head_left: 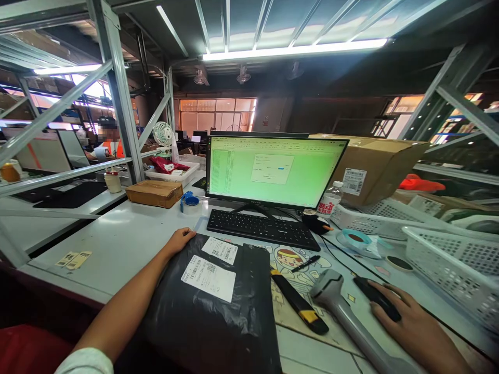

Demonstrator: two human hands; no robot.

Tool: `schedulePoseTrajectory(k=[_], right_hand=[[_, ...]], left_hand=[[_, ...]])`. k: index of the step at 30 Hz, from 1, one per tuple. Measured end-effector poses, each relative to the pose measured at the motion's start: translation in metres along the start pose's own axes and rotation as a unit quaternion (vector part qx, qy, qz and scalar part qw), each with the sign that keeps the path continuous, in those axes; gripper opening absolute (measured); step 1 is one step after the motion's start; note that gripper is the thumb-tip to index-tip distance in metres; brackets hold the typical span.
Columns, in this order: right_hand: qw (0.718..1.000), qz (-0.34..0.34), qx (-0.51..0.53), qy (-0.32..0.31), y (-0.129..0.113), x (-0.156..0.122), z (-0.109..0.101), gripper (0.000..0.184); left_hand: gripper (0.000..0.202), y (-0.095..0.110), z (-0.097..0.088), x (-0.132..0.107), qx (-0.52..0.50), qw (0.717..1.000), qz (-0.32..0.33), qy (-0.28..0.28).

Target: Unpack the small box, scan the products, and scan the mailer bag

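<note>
My left hand (180, 240) rests on the far left corner of a black plastic mailer bag (210, 317), fingers curled over its edge. The bag lies flat on the grey table (128, 236) and carries two white shipping labels (209, 277). My right hand (409, 319) lies over a black computer mouse (376, 297), fingers draped on it. A grey barcode scanner (343, 311) lies between my hands, and a black and yellow utility knife (299, 304) sits beside the bag.
A monitor (273, 170) with a green spreadsheet stands behind a black keyboard (262, 228). White baskets (448, 259) and a cardboard box (374, 166) fill the right. A small brown box (155, 193), tape roll (189, 201), pen (306, 264) and water bottle (330, 200) lie around. A person sits far left.
</note>
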State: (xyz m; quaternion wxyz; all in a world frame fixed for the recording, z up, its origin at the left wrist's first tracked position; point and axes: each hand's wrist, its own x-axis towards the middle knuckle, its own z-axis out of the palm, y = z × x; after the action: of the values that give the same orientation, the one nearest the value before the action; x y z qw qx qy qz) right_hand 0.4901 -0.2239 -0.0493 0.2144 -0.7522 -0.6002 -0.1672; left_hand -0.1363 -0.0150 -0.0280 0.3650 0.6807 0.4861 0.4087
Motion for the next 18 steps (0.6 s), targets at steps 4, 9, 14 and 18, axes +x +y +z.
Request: schedulePoseTrajectory(k=[4,9,14,18], right_hand=[[0.996,0.037,0.053,-0.062,-0.002,0.01,-0.007,0.078],[0.994,0.062,0.034,-0.077,-0.011,0.018,-0.008,0.075],[0.997,0.058,0.022,-0.051,-0.02,0.013,-0.008,0.068],[0.997,0.057,0.035,-0.028,-0.022,0.009,-0.008,0.064]], left_hand=[[0.054,-0.001,0.0,0.0,-0.003,1.0,-0.002,0.001],[0.057,0.0,0.001,0.0,-0.005,1.0,0.0,-0.001],[0.057,-0.002,0.001,0.001,-0.006,1.0,0.0,-0.007],[0.056,-0.004,0.0,0.002,-0.004,1.0,-0.002,-0.015]])
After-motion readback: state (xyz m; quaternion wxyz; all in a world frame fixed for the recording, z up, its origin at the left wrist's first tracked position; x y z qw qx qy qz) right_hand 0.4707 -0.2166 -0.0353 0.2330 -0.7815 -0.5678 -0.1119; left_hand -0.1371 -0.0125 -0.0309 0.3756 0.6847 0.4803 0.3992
